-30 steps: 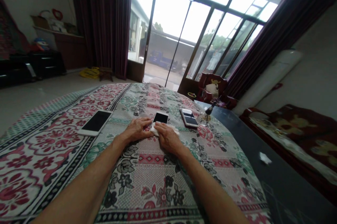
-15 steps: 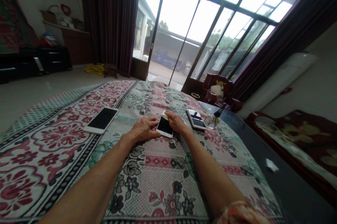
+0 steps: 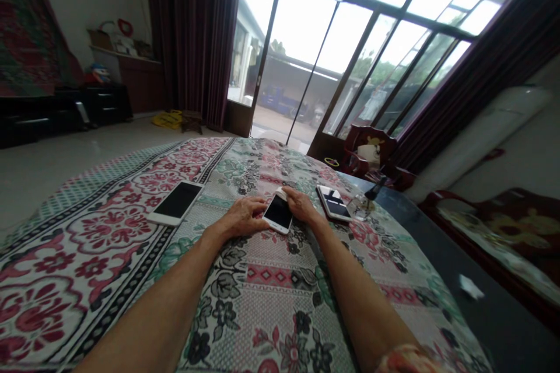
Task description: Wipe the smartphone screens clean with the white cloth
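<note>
A white smartphone (image 3: pixel 278 213) with a dark screen lies on the patterned tablecloth between my hands. My left hand (image 3: pixel 245 215) holds it by its left edge, thumb near the lower corner. At its upper right, my right hand (image 3: pixel 300 205) is closed on a small white cloth (image 3: pixel 282 191) pressed against the phone; most of that cloth is hidden under the fingers. Left of my hands lies a larger white tablet-like device (image 3: pixel 175 204), its screen dark. Another phone (image 3: pixel 333 202), with window reflections on its glass, lies to the right.
A clear glass container (image 3: pixel 361 206) with a dark object beside it stands right of the phones. The patterned tablecloth (image 3: pixel 280 303) covers the table. A crumpled white piece (image 3: pixel 471 286) lies on the dark surface at right. Wooden chairs (image 3: pixel 371 148) stand beyond.
The view has shifted slightly, so everything sits a little further right. My right hand has slid a short way along the phone's upper right edge; my left hand still holds it.
</note>
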Available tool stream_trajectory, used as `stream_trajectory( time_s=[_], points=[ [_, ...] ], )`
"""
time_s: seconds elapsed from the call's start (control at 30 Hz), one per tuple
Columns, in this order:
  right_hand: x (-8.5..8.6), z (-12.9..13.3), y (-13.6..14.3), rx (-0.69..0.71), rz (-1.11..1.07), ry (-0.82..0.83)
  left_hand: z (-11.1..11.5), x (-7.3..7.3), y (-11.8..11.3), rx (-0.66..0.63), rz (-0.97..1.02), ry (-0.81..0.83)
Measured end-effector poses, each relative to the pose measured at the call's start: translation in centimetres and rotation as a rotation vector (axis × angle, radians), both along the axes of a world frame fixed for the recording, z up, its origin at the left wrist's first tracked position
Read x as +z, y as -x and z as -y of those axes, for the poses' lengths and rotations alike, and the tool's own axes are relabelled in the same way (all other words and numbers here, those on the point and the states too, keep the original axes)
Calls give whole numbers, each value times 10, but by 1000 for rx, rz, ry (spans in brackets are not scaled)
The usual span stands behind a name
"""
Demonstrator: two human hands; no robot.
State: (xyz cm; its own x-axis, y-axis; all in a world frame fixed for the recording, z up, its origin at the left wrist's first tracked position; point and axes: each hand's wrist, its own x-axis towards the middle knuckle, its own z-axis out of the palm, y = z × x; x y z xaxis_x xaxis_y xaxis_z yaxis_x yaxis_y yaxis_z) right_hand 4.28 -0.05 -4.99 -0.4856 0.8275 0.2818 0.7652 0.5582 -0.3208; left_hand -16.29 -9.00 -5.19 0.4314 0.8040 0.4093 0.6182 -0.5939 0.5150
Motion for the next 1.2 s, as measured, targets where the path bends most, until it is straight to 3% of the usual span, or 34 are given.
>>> stream_trajectory(
  time_s=[0.2, 0.43, 0.6, 0.8, 1.0, 1.2],
  points=[
    [-3, 8, -4, -72, -2, -102, -9, -10, 8, 23, 105, 27],
    [0, 15, -8, -201, 63, -166, -8, -11, 4, 248, 41, -64],
    [4, 19, -5, -279, 93, -157, 1, -5, -5, 286, -91, -63],
    [6, 18, -4, -299, 93, -139, 2, -12, -19, 481, -124, -52],
    [7, 21, -6, -387, 102, -137, 1, -11, -12, 453, -160, -56],
    [4, 26, 2, -287, 88, -196, -1, -13, -6, 422, -172, -61]
  ],
)
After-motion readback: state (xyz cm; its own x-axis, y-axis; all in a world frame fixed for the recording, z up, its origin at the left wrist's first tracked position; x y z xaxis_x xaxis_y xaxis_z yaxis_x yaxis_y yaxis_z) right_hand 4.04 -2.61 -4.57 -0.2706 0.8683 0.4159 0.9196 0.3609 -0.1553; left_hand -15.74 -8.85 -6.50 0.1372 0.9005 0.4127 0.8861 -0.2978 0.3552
